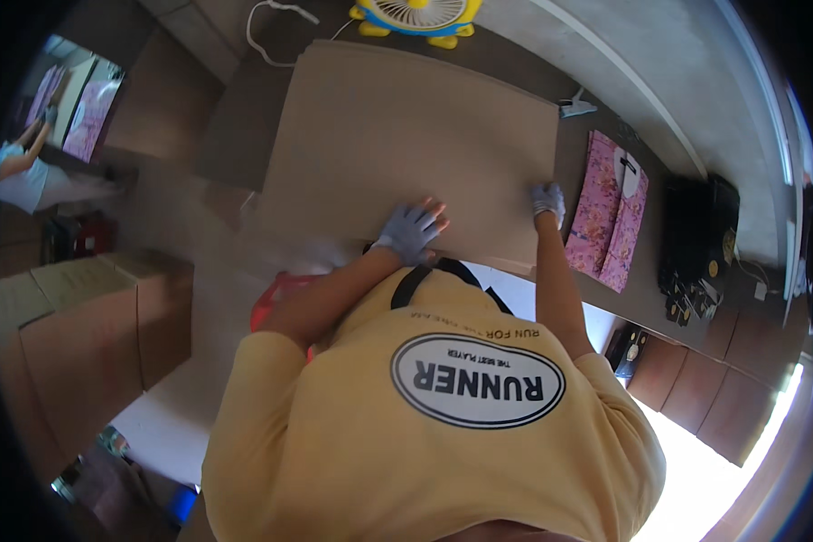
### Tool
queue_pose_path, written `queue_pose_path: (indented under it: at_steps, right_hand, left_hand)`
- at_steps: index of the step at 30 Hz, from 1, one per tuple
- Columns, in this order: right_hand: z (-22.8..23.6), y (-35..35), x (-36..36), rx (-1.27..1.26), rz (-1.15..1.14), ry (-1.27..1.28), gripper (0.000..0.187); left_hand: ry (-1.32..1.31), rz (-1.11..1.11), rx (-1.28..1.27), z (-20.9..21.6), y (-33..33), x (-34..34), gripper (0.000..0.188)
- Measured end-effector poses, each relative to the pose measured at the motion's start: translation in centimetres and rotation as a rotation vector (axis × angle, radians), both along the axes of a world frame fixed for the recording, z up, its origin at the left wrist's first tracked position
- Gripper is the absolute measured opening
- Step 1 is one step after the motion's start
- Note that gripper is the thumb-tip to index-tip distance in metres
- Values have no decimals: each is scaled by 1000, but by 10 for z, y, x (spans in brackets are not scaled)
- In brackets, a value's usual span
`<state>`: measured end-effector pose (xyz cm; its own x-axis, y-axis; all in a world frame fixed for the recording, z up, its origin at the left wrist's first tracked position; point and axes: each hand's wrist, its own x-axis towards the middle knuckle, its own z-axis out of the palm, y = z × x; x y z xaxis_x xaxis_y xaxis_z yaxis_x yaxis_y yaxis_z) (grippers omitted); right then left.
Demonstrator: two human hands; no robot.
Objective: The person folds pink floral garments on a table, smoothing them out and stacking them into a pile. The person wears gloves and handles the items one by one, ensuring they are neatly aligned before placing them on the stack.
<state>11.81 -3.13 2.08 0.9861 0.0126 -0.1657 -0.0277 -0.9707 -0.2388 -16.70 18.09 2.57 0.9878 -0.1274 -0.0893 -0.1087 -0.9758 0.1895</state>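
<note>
A large brown cardboard sheet (415, 135) lies flat on the dark table in front of me, with more edges showing under its far side. My left hand (411, 230), in a grey glove with bare fingertips, rests on the sheet near its close edge, fingers stretched out. At the sheet's right edge my right hand (548, 202), also gloved in grey, has its fingers drawn together over the rim. Its fingertips are partly hidden. Just right of that hand lies a flat pink flowered pack (609, 212) with a white rounded patch.
A yellow and blue fan (417, 14) stands at the far edge, a white cable beside it. Black packages (700, 235) are piled at the right. Cardboard boxes (90, 316) stand at the left, and a red stool (285, 294) is beside me. Another person (32, 172) works far left.
</note>
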Motion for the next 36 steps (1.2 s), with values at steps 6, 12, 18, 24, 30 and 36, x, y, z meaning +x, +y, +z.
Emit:
queue_pose_path:
  at_steps: [6, 12, 18, 24, 30, 36]
  right_hand:
    - [-45, -76, 70, 308, 203, 100, 44]
    - [9, -50, 50, 708, -232, 339, 54]
    - [38, -53, 83, 511, -72, 474, 58]
    - [1, -83, 101, 411, 118, 415, 57]
    - [-2, -96, 95, 766, -100, 335, 54]
    - [34, -93, 102, 1216, 16, 255, 44]
  left_hand:
    - [268, -214, -54, 53, 20, 40, 68]
    - [263, -27, -367, 41, 33, 38, 37]
    - [-204, -229, -274, 38, 13, 28, 26]
    - [251, -167, -280, 73, 11, 40, 19]
    - [-412, 1057, 322, -11, 169, -8, 42]
    - [-144, 1066, -285, -11, 248, 4, 45]
